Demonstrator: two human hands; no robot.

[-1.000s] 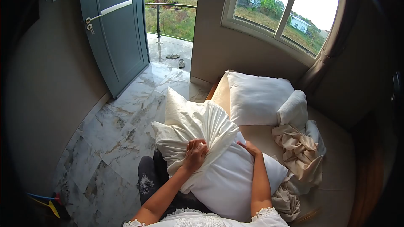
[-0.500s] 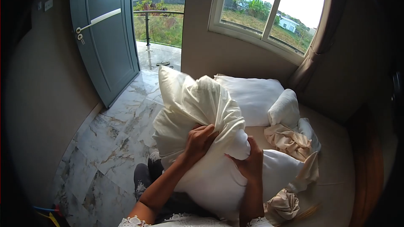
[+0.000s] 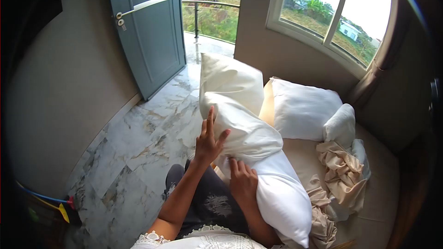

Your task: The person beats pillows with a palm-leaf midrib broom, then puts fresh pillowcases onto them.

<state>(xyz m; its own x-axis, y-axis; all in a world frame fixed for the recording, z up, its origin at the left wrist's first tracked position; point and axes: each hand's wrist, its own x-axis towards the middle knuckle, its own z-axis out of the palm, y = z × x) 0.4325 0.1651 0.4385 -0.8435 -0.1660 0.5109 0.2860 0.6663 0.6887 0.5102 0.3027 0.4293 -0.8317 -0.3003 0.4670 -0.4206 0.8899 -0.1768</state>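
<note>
A white pillow (image 3: 284,193) lies slantwise over the edge of the seat, its lower half bare. Around its upper part is a cream pillowcase (image 3: 240,120), wrinkled, with its far corner standing up. My left hand (image 3: 208,140) is at the left side of the pillowcase, its index finger stretched up along the cloth and the thumb apart. Lower down, my right hand (image 3: 243,180) has its fingers curled over the case's edge, where cream cloth meets the bare pillow. The undersides of these fingers are hidden.
Another white pillow (image 3: 304,108) leans beneath the window (image 3: 323,41), beside a smaller white cushion (image 3: 340,124). Crumpled beige cloth (image 3: 344,170) lies on the beige seat (image 3: 380,189). A grey door (image 3: 152,37) stands ajar over the marble floor (image 3: 124,161).
The bunched pillowcase has been drawn out along the pillow. My left hand has let go of the bunch and spread its fingers; my right hand has moved from the pillow's end to the case's edge. The view has shifted.
</note>
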